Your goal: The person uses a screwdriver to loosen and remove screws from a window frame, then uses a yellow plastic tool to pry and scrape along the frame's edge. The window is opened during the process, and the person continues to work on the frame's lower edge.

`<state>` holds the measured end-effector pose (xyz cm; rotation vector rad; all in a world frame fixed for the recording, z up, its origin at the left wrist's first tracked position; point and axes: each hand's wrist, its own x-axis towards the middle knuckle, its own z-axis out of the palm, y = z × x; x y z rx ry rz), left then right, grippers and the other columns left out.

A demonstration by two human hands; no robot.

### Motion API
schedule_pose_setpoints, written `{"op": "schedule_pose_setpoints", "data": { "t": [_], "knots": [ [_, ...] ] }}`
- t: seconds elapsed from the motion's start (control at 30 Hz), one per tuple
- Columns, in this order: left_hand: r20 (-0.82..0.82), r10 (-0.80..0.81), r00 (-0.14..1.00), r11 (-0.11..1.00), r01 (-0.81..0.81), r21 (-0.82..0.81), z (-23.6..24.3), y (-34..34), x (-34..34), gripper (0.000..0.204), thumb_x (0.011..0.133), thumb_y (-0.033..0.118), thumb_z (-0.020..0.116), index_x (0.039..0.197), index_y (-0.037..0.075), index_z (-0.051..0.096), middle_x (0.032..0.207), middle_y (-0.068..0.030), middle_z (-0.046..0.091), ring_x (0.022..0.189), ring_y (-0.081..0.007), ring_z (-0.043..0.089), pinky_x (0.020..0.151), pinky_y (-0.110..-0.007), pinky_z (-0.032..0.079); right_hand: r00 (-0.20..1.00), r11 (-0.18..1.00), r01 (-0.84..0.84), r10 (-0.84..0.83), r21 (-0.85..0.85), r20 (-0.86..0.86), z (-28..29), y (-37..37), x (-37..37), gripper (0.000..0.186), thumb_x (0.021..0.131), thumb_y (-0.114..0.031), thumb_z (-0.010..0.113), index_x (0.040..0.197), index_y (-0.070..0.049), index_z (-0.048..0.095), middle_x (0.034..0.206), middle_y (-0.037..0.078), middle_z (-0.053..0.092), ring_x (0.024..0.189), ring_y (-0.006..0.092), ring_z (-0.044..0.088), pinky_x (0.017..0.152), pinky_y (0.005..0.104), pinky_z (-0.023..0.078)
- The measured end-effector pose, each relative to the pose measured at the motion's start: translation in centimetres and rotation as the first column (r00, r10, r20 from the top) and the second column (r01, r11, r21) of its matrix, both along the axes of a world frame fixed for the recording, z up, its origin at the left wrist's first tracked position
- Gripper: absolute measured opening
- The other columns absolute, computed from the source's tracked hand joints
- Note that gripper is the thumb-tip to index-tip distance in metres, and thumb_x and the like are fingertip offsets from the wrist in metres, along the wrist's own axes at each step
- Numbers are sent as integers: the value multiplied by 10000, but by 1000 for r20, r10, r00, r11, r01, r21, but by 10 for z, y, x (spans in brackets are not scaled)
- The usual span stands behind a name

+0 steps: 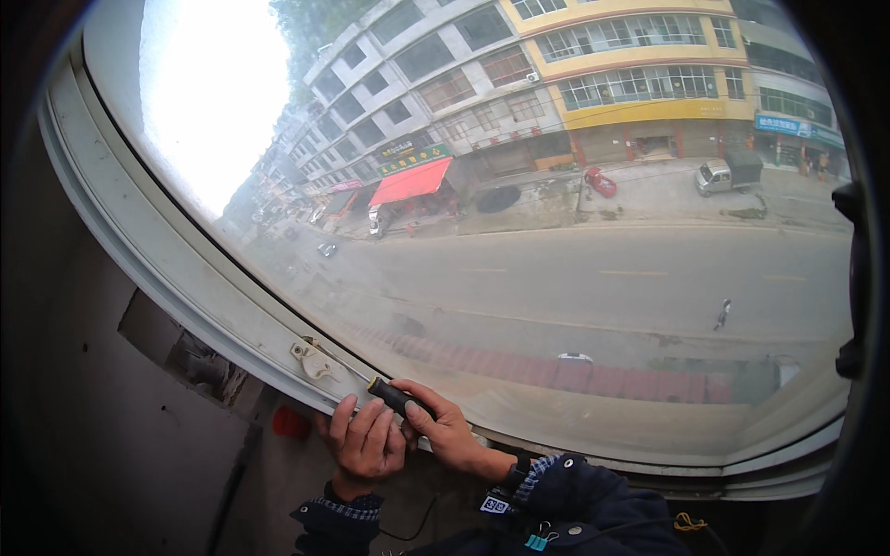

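A black-handled screwdriver (386,391) with a yellow band is gripped in my right hand (445,428), its thin shaft pointing up-left to a cream window latch (315,363) on the white window frame (213,269). Just left of the handle, my left hand (363,443) has its fingers curled at the frame's edge; what they hold, if anything, is hidden. The shaft's tip is at the latch, too small to tell whether it touches a screw.
The glass pane (556,269) looks down on a street and buildings. Below the frame are a rough wall recess (185,352), a red object (289,422) and a dark cable (413,524). A dark fixture (848,278) lines the right side.
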<state>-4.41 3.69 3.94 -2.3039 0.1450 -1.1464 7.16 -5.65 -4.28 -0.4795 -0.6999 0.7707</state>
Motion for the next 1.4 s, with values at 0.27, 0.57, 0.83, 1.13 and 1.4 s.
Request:
{"op": "schedule_pose_setpoints", "data": {
  "t": [0.27,0.57,0.83,1.13,1.4],
  "knots": [
    [18,67,998,998,-67,-14,-3,-7,4,167,868,193,698,1002,105,741,1198,-63,693,1256,-342,541,1086,-633,353,997,999,-24,25,-26,68,-3,-4,8,467,1095,-306,549,1505,-89,501,1256,46,633,913,82,594,792,252,517],
    [25,86,996,995,-87,41,18,-16,4,172,887,199,689,1031,114,731,1242,-64,681,1285,-349,521,1115,-622,323,966,984,167,-150,-65,211,6,-7,7,476,1066,-301,602,1457,-37,535,1325,104,651,1187,175,595,1022,326,473],
    [4,50,999,998,-50,-29,5,-15,-3,187,874,160,705,1045,87,728,1181,-84,701,1210,-340,589,1069,-561,409,859,907,398,-315,-138,404,9,-7,5,456,1027,-278,623,1398,-22,555,1252,240,669,1150,347,667,973,380,518],
    [92,-46,995,782,93,-616,-24,-57,1,369,920,47,628,1263,-86,604,1156,-238,661,921,-338,708,726,-377,598,724,799,579,-413,-163,552,17,-19,2,407,1028,-357,605,1253,-22,550,1059,275,672,932,472,664,769,494,534],
    [83,-34,996,788,78,-611,-29,-64,0,381,891,50,662,1256,-52,623,1154,-232,663,913,-336,717,703,-372,615,759,816,524,-317,-244,569,9,-14,-1,426,1038,-411,593,1203,-32,491,925,265,678,817,490,661,682,524,518]
  ]
}}
